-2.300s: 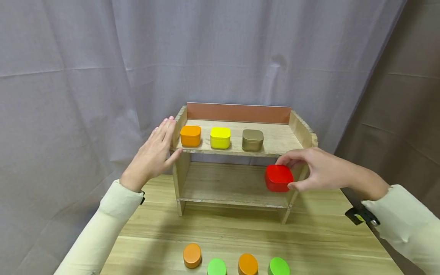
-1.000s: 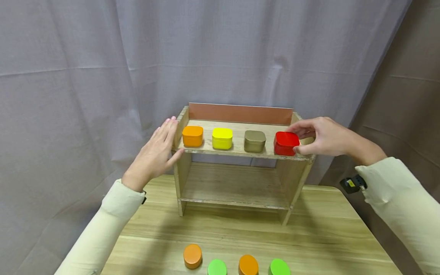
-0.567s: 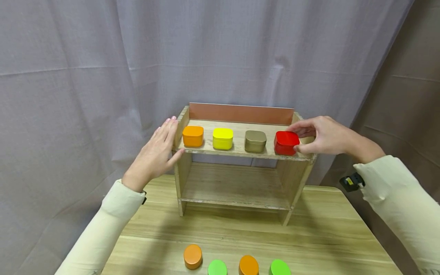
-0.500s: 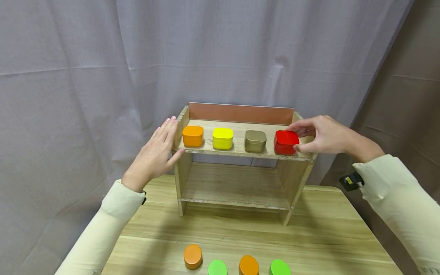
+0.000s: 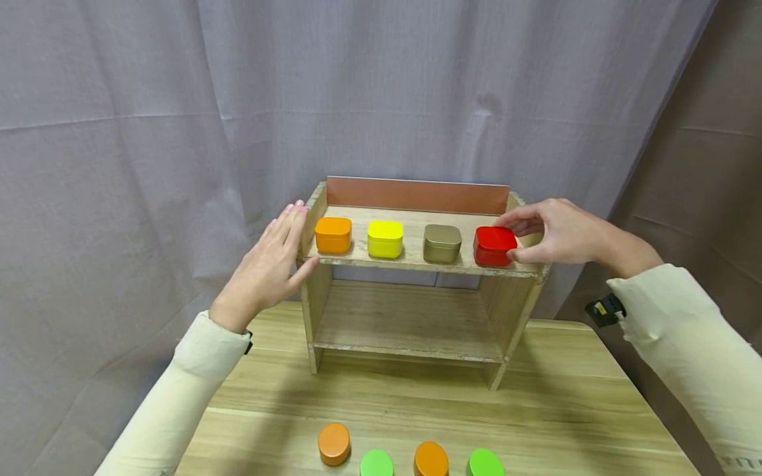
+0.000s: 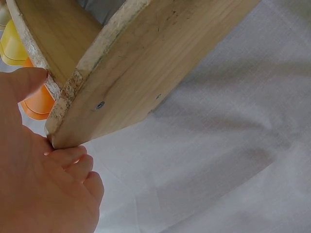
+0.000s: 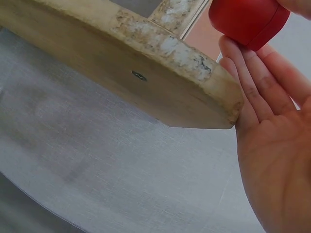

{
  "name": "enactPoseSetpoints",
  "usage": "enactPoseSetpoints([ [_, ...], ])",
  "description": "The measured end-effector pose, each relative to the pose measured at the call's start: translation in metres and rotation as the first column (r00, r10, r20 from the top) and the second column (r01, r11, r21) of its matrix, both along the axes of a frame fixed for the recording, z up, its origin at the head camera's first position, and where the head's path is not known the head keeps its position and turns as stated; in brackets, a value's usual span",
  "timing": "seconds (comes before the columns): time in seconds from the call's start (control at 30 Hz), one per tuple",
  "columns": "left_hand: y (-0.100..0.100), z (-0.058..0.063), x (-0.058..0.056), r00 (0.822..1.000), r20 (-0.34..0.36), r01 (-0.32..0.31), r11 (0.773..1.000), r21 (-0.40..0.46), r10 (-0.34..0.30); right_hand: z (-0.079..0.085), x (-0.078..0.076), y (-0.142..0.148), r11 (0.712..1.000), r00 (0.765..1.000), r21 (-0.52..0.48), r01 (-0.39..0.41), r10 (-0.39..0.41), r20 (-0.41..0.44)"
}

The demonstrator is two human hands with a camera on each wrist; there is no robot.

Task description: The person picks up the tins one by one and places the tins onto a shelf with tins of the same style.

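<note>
My right hand point(image 5: 562, 233) pinches a small red lidded tin point(image 5: 495, 246) between thumb and fingers. That tin is at the right end of the upper board of a wooden shelf point(image 5: 411, 317), level with the others in its row. The right wrist view catches the fingers under the red tin point(image 7: 248, 22), right beside the side panel. My left hand point(image 5: 262, 271) lies along the shelf's left side with fingers straight. Its thumb touches the front edge of the board, as the left wrist view shows. Orange point(image 5: 333, 235), yellow point(image 5: 385, 239) and olive-gold point(image 5: 442, 244) tins stand on the upper board.
Two orange round pieces point(image 5: 334, 443) and two green ones point(image 5: 376, 463) stand on the wooden table point(image 5: 387, 403) in front, some cut off by the frame's bottom. A brown strip point(image 5: 417, 196) backs the upper board. Grey curtain point(image 5: 381, 86) hangs close behind.
My right hand has lifted the red tin from in front of the lower level up to the upper board's right end, where it now stays nearly still. The left hand keeps its place.
</note>
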State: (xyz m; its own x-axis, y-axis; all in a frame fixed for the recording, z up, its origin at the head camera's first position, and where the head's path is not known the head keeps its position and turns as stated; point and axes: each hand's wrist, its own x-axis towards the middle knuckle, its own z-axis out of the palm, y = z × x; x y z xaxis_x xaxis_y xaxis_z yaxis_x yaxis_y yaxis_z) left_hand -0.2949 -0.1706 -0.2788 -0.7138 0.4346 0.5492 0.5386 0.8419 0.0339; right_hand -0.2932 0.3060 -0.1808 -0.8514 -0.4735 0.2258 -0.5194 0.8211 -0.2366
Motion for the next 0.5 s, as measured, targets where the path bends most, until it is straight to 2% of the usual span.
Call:
enactPoseSetpoints([
  [0.33,-0.0021,-0.0010,0.0008,1.000,0.009,-0.004,1.000,0.001,0.004,0.0013,-0.0040,-0.0026,1.000,1.000,0.024,-0.003,0.002,0.026],
  [0.5,-0.0016,-0.0010,0.0002,1.000,0.003,-0.002,1.000,-0.002,0.002,0.0018,-0.0014,-0.0035,0.999,1.000,0.042,0.009,-0.010,0.011],
])
